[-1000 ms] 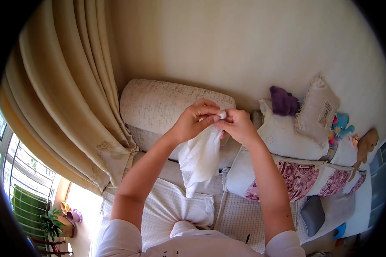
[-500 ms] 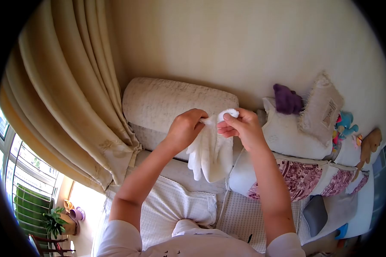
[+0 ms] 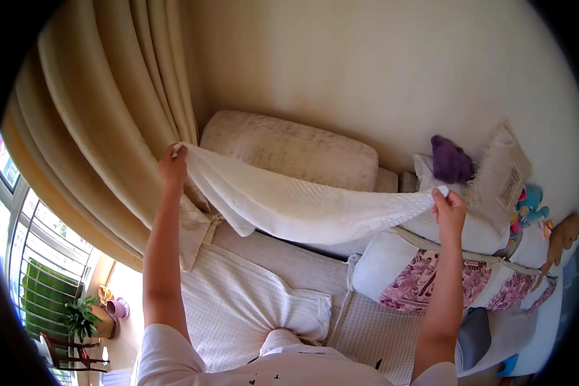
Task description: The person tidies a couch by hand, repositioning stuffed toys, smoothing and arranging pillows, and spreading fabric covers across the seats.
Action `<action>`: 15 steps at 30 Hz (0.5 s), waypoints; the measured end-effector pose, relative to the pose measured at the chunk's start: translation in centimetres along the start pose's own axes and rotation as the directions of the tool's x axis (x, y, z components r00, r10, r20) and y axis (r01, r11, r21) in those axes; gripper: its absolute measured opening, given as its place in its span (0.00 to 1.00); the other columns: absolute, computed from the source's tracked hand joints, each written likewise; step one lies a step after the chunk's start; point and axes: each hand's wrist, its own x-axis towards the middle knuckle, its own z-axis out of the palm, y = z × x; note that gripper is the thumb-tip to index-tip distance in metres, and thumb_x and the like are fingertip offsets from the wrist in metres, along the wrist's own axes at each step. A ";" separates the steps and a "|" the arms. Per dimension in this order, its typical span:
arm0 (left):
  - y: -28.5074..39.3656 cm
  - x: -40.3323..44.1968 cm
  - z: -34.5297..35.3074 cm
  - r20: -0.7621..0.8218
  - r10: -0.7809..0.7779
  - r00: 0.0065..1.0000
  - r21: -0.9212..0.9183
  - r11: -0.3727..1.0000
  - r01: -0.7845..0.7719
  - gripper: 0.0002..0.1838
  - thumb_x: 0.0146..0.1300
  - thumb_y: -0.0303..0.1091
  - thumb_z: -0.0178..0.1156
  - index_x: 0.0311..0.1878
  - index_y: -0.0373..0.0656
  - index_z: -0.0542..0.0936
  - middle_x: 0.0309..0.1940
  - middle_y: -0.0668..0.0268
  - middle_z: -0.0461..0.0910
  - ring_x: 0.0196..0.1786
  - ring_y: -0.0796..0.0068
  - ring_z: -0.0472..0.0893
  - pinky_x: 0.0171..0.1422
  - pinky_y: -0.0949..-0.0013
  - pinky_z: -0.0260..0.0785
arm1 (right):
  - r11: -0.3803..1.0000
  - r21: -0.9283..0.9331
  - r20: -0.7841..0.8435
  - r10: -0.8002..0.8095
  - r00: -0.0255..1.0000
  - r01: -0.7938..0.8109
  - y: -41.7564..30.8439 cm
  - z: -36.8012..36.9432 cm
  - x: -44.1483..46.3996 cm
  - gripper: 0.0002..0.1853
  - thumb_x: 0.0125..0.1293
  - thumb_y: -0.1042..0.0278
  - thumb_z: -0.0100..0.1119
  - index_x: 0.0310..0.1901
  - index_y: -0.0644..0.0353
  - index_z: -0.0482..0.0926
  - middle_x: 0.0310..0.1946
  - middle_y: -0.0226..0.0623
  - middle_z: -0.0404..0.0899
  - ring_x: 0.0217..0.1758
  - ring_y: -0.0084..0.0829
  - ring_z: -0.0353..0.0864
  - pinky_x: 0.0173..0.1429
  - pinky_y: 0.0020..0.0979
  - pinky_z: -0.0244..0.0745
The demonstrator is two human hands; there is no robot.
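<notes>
A white textured cloth [image 3: 289,209] is stretched in the air between my hands, sagging in the middle, with a loose fold hanging at its left. My left hand [image 3: 173,168] pinches one corner beside the curtain. Out to the right, my right hand [image 3: 450,209] grips another corner, which pokes up above the fingers. Behind the cloth lies the beige sofa armrest [image 3: 321,154], partly covered by it from my view. A white waffle-textured cover [image 3: 238,289] lies rumpled on the seat below.
Beige curtains [image 3: 103,128] hang at the left, close to my left hand. Patterned cushions [image 3: 424,276], a purple plush item [image 3: 450,159], a fringed pillow [image 3: 500,180] and soft toys [image 3: 560,238] line the right side. A potted plant [image 3: 82,318] stands by the window.
My hands have moved far apart, left hand to the left and up, right hand to the right. The cloth went from hanging bunched between them to being spread wide.
</notes>
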 end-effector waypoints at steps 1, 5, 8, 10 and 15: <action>-1.9 1.2 -1.0 0.108 -0.243 0.964 -0.168 0.951 0.259 0.12 0.66 0.37 0.56 0.46 0.39 0.79 0.23 0.61 0.79 0.25 0.72 0.80 0.30 0.69 0.70 | 1.000 -0.016 -0.040 0.008 0.999 -0.008 0.9 -0.6 0.6 0.11 0.61 0.65 0.64 0.24 0.61 0.78 0.14 0.26 0.69 0.13 0.14 0.59 0.18 0.22 0.49; -4.9 3.2 -2.6 0.239 -0.441 0.865 -0.401 0.767 0.501 0.09 0.69 0.37 0.50 0.43 0.42 0.74 0.24 0.63 0.80 0.25 0.75 0.81 0.26 0.73 0.68 | 0.998 -0.037 -0.073 0.050 0.996 -0.052 3.2 -1.5 2.5 0.12 0.59 0.65 0.64 0.22 0.59 0.77 0.13 0.25 0.67 0.12 0.14 0.57 0.18 0.22 0.49; -2.0 4.5 -1.8 0.275 -0.399 0.875 -0.453 0.749 0.484 0.10 0.71 0.37 0.47 0.46 0.42 0.72 0.27 0.61 0.81 0.27 0.72 0.83 0.27 0.72 0.69 | 0.986 0.001 -0.045 0.164 0.985 -0.164 2.5 -0.2 3.0 0.12 0.62 0.63 0.63 0.24 0.59 0.76 0.13 0.26 0.68 0.11 0.16 0.57 0.16 0.22 0.50; -2.3 6.2 0.0 0.291 -0.410 0.865 -0.460 0.733 0.502 0.12 0.72 0.36 0.43 0.50 0.39 0.70 0.30 0.59 0.82 0.32 0.68 0.84 0.31 0.72 0.73 | 0.979 0.119 -0.033 0.171 0.985 -0.166 3.6 0.5 4.0 0.11 0.63 0.62 0.63 0.28 0.59 0.76 0.14 0.28 0.70 0.10 0.17 0.59 0.15 0.22 0.51; -3.3 9.8 4.6 0.398 -0.352 0.847 -0.618 0.579 0.531 0.15 0.73 0.32 0.39 0.53 0.30 0.66 0.43 0.50 0.80 0.46 0.60 0.83 0.51 0.65 0.78 | 0.904 0.360 -0.042 0.264 0.964 -0.232 4.2 3.3 6.1 0.13 0.66 0.58 0.60 0.40 0.59 0.73 0.22 0.38 0.80 0.16 0.24 0.76 0.17 0.22 0.66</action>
